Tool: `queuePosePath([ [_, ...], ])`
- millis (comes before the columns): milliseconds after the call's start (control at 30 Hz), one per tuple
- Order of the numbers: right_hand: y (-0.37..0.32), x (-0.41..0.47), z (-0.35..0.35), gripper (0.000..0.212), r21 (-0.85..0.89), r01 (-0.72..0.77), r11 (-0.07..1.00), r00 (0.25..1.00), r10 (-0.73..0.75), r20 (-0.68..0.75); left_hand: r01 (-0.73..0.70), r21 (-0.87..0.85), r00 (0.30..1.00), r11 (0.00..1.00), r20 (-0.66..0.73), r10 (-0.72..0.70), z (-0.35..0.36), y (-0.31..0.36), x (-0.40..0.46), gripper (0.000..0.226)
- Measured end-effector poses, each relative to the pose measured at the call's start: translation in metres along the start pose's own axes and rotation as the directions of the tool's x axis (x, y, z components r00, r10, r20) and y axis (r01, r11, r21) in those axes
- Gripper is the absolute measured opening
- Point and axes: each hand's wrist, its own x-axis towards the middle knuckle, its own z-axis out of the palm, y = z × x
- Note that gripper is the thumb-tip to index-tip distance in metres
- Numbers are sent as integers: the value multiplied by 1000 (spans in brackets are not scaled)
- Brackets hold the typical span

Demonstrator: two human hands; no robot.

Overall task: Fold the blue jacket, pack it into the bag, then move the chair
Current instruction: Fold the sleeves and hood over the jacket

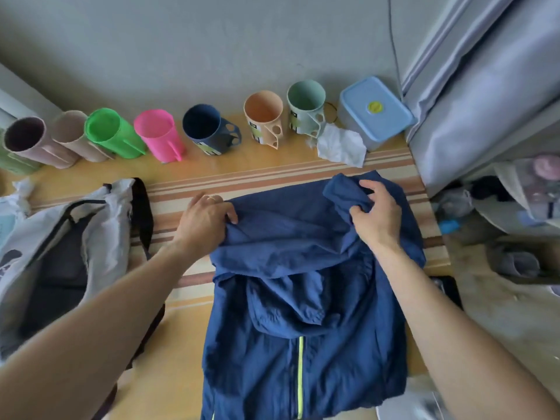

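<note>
The blue jacket (303, 298) lies spread on the striped table (188, 183), its hood and yellow-green zipper facing me. My left hand (206, 219) pinches the jacket's far left edge. My right hand (378, 213) grips a bunched fold of the fabric at the far right corner, lifted a little off the table. The grey and black bag (75, 253) lies to the left of the jacket with its mouth open towards me. No chair is in view.
A row of several coloured cups, from a green one (112, 134) to a pale green one (307, 107), lines the back wall. A blue lidded box (374, 112) and crumpled tissue (341, 145) sit at the back right. A grey curtain (485, 86) hangs on the right, above floor clutter.
</note>
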Motion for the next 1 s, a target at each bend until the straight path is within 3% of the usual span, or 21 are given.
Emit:
queuePosePath([
  [33, 4, 5, -7, 41, 287, -138, 948, 989, 149, -18, 47, -25, 999, 999, -5, -47, -5, -11, -2, 39],
  [67, 10, 9, -15, 35, 539, -251, 804, 957, 291, 11, 92, -55, 996, 994, -6, -93, -9, -22, -7, 40],
  [100, 17, 12, -22, 32, 688, -345, 639, 911, 406, 80, 131, -82, 991, 988, -4, -132, -12, -30, -12, 41],
  [167, 34, 8, -32, 29, 762, -488, 426, 818, 528, 228, 190, -94, 980, 977, -43, -195, -15, -36, -23, 40],
  [267, 56, -2, -47, 37, 775, -533, 341, 759, 597, 259, 190, -51, 958, 980, -211, -196, -14, -17, -37, 41],
  [367, 62, 2, -60, 18, 765, -468, 443, 808, 565, 168, -110, -81, 959, 991, -272, 85, -5, 18, -47, 30],
  [467, 60, 9, -59, 47, 529, -395, 752, 897, 440, 44, -251, 10, 968, 968, -20, 251, 18, 34, -52, 48],
  [533, 62, 16, -52, 30, 351, -375, 858, 918, 397, 9, -280, 54, 960, 958, 24, 279, 26, 32, -54, 33],
  [600, 69, 25, -51, 13, 342, -343, 875, 923, 382, -50, -271, 71, 962, 960, -23, 273, 25, 24, -58, 23],
  [667, 75, 32, -54, 19, 346, -304, 888, 927, 359, -107, -213, 88, 974, 973, -59, 218, 19, 15, -64, 29],
  [733, 76, 28, -56, 26, 133, -264, 955, 944, 284, -167, -107, 105, 992, 989, -54, 113, 12, 15, -72, 40],
  [767, 74, 21, -54, 29, -42, -200, 979, 959, 186, -214, -75, 98, 996, 992, -37, 79, 9, 20, -76, 49],
  [833, 68, -4, -43, 36, -268, 108, 957, 943, -184, -278, -101, 69, 994, 992, -41, 104, 12, 31, -83, 57],
  [900, 61, -31, -28, 40, -356, 364, 861, 892, -432, -132, -153, 109, 988, 982, -1, 154, 27, 35, -89, 60],
  [933, 66, -41, -18, 44, -421, 420, 804, 890, -456, 18, -137, 160, 990, 977, 57, 130, 36, 34, -92, 60],
  [1000, 85, -57, 1, 60, -566, 441, 697, 898, -337, 284, -16, 252, 983, 968, 181, -31, 49, 27, -99, 62],
])
